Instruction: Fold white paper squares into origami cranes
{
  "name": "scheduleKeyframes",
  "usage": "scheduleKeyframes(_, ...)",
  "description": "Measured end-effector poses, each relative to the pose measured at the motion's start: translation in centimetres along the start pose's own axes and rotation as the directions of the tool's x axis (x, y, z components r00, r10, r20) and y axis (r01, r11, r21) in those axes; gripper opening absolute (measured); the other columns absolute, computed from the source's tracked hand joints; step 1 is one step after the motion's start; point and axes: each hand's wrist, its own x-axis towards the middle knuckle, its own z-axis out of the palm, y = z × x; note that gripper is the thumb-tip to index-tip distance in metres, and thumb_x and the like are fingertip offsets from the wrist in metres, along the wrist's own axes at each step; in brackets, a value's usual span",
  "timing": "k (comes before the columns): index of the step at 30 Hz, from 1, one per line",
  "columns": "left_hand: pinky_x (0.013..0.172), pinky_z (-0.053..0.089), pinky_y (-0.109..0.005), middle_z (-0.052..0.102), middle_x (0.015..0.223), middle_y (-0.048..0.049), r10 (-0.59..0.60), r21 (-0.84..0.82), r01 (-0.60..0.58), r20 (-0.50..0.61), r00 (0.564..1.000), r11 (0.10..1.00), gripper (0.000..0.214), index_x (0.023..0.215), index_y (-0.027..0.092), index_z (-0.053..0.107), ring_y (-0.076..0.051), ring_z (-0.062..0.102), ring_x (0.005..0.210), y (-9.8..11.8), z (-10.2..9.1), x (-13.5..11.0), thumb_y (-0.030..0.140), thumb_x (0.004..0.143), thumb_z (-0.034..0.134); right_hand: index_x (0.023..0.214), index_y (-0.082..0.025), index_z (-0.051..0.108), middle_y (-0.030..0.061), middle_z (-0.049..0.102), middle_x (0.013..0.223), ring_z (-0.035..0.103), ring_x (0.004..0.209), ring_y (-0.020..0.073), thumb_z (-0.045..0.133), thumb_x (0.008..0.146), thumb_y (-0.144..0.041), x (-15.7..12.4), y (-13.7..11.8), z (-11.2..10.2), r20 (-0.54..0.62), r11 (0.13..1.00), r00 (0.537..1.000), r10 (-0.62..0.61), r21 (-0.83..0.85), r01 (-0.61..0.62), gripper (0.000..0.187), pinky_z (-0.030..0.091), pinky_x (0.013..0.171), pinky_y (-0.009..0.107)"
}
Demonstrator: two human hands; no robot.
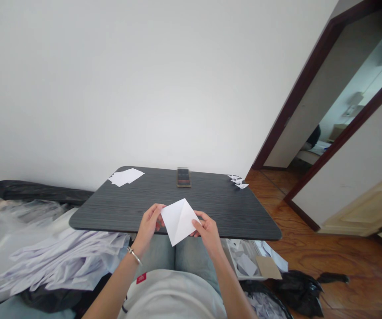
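A square sheet of white paper with a crease from its far corner to its near corner is held up over the front edge of the dark table. My left hand pinches its left corner. At the opposite corner, my right hand grips the paper, thumb on top and fingers beneath. Several loose white sheets lie overlapping at the table's back left. Small folded white paper pieces stand in a row at the back right.
The dark wood-grain table meets a white wall, with a phone at its back middle. A pile of white sheets sits low on the left. Below right are a white bin of papers and a black plastic bag.
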Motion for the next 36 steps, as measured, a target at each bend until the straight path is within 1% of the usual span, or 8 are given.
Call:
scheduleKeyframes(3, 0.035, 0.027, -0.014, 0.051, 0.053, 0.0028, -0.015, -0.008, 0.015, -0.007, 1.0, 1.0, 0.039, 0.087, 0.014, 0.057, -0.008, 0.045, 0.044, 0.1, -0.1, 0.0, 0.05, 0.073, 0.049, 0.098, -0.013, 0.055, -0.0015, 0.063, 0.051, 0.055, 0.041, 0.0111, 0.059, 0.073, -0.033, -0.1, -0.1, 0.1, 0.0, 0.999, 1.0, -0.02, -0.047, 0.02, 0.033, 0.04, 0.038, 0.018)
scheduleKeyframes(7, 0.036, 0.029, -0.015, 0.054, 0.059, 0.0, -0.022, -0.033, 0.023, 0.014, 1.0, 0.999, 0.047, 0.088, 0.013, 0.057, -0.008, 0.046, 0.047, 0.3, 0.1, -0.1, 0.056, 0.075, 0.042, 0.099, -0.013, 0.055, -0.0002, 0.063, 0.054, 0.056, 0.044, 0.0123, 0.056, 0.075, -0.033, -0.3, -0.4, 0.1, -0.014, 0.988, 0.998, -0.059, -0.145, 0.057, 0.031, 0.043, 0.041, 0.02)
scheduleKeyframes(12, 0.036, 0.024, -0.014, 0.05, 0.057, 0.0031, 0.013, 0.07, -0.018, 0.075, 0.997, 0.997, 0.031, 0.078, 0.013, 0.057, -0.005, 0.037, 0.044, 0.5, 0.3, -0.2, 0.042, 0.067, 0.061, 0.098, -0.013, 0.056, 0.0007, 0.063, 0.056, 0.056, 0.046, 0.0126, 0.053, 0.077, -0.033, -0.5, -0.7, 0.2, -0.023, 0.973, 0.996, -0.091, -0.215, 0.084, 0.029, 0.044, 0.043, 0.021)
scheduleKeyframes(17, 0.037, 0.021, -0.015, 0.046, 0.05, 0.0047, 0.018, 0.074, -0.023, 0.069, 0.997, 0.997, 0.028, 0.063, 0.012, 0.053, -0.004, 0.033, 0.041, 0.1, 0.1, 0.0, 0.038, 0.066, 0.063, 0.094, -0.014, 0.058, 0.0007, 0.063, 0.058, 0.056, 0.046, 0.0125, 0.053, 0.077, -0.034, -0.4, -0.7, 0.0, -0.037, 0.978, 0.995, -0.095, -0.189, 0.087, 0.027, 0.044, 0.043, 0.021)
scheduleKeyframes(21, 0.038, 0.022, -0.016, 0.05, 0.05, 0.0033, 0.019, 0.098, -0.024, 0.061, 0.998, 0.995, 0.028, 0.062, 0.013, 0.054, -0.006, 0.037, 0.043, 0.0, -0.4, 0.1, 0.04, 0.067, 0.062, 0.092, -0.013, 0.059, -0.0002, 0.062, 0.054, 0.056, 0.045, 0.0122, 0.052, 0.077, -0.035, -0.3, -0.6, -0.2, -0.046, 0.984, 0.993, -0.111, -0.147, 0.104, 0.027, 0.042, 0.04, 0.02)
scheduleKeyframes(24, 0.038, 0.024, -0.016, 0.049, 0.049, 0.0035, 0.022, 0.131, -0.027, 0.045, 0.999, 0.991, 0.029, 0.061, 0.013, 0.054, -0.006, 0.039, 0.044, 0.0, -0.7, 0.2, 0.04, 0.067, 0.061, 0.092, -0.013, 0.059, -0.0001, 0.062, 0.054, 0.055, 0.044, 0.0119, 0.053, 0.077, -0.035, -0.2, -0.6, -0.3, -0.065, 0.984, 0.991, -0.12, -0.142, 0.11, 0.027, 0.042, 0.04, 0.02)
scheduleKeyframes(30, 0.037, 0.022, -0.016, 0.051, 0.047, 0.0018, 0.026, 0.173, -0.033, 0.045, 0.999, 0.984, 0.034, 0.053, 0.016, 0.045, -0.007, 0.039, 0.041, -0.2, -1.1, 0.4, 0.042, 0.067, 0.06, 0.091, -0.013, 0.059, 0.0002, 0.062, 0.055, 0.054, 0.043, 0.012, 0.052, 0.077, -0.036, 0.0, -0.4, -0.6, -0.092, 0.981, 0.987, -0.128, -0.16, 0.113, 0.028, 0.042, 0.039, 0.021)
scheduleKeyframes(36, 0.038, 0.021, -0.016, 0.044, 0.043, 0.0048, 0.078, 0.182, -0.085, 0.046, 0.996, 0.98, 0.035, 0.052, 0.017, 0.039, -0.006, 0.035, 0.041, 0.0, -1.2, 0.4, 0.041, 0.069, 0.058, 0.091, -0.013, 0.059, 0.0006, 0.062, 0.055, 0.055, 0.043, 0.0132, 0.053, 0.076, -0.038, 0.1, -0.5, -0.7, -0.121, 0.979, 0.984, -0.131, -0.172, 0.109, 0.029, 0.042, 0.039, 0.022)
